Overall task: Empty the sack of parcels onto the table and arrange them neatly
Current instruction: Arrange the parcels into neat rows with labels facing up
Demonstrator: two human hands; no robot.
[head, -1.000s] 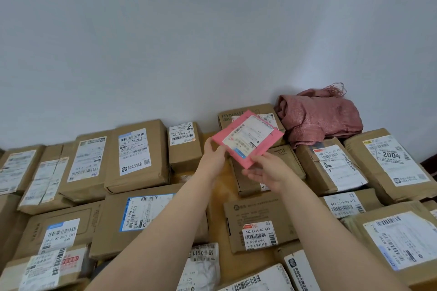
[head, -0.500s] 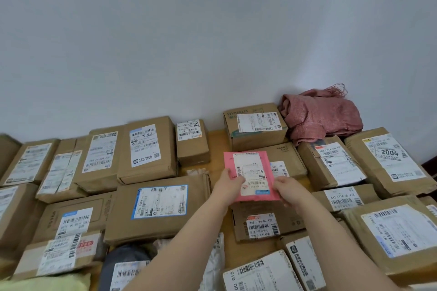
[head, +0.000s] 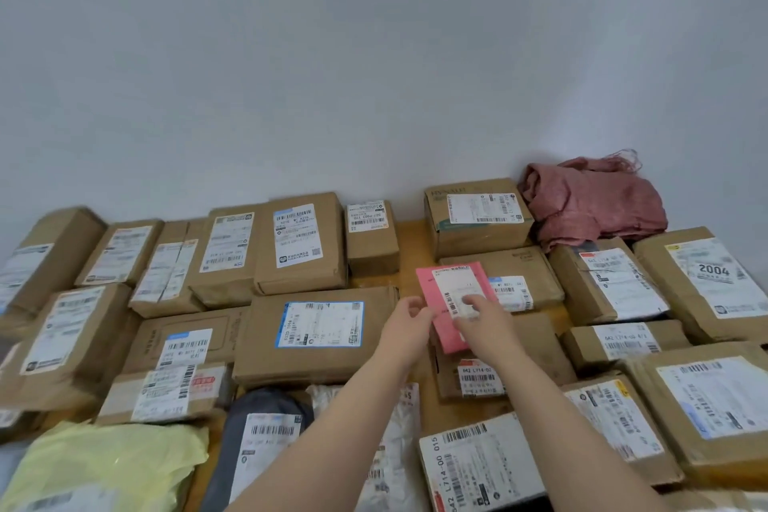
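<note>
Reaching forward over the crowded tabletop (head: 409, 239), both bare arms met at a flat pink parcel (head: 451, 339) with a white shipping label, lying a little right of the middle of the view. The left hand (head: 409, 318) sat at the parcel's 9 o'clock edge, its grip closed, curled fingers and thumb pinching that edge. The right hand (head: 484, 324) came in from 5 o'clock and lay across the parcel, with its fingers (head: 471, 301) on the label; its thumb was hidden, so I could not tell whether that grip clasped the parcel or only pressed on it. The parcel rested tilted, partly over a brown box (head: 536, 349) at its 6 o'clock and against another labelled box (head: 511, 268) at its 2 o'clock. At 9 o'clock, just beside the left hand, lay a wide box with a blue-edged label (head: 318, 324). Rows of brown boxes filled the tabletop from 9 to 3 o'clock. A crumpled pink sack (head: 590, 206) sat against the white wall (head: 374, 54) at 1 o'clock, well apart from the hands. A yellow bag (head: 104, 466) and a grey bag (head: 266, 428) lay at 7 o'clock.
</note>
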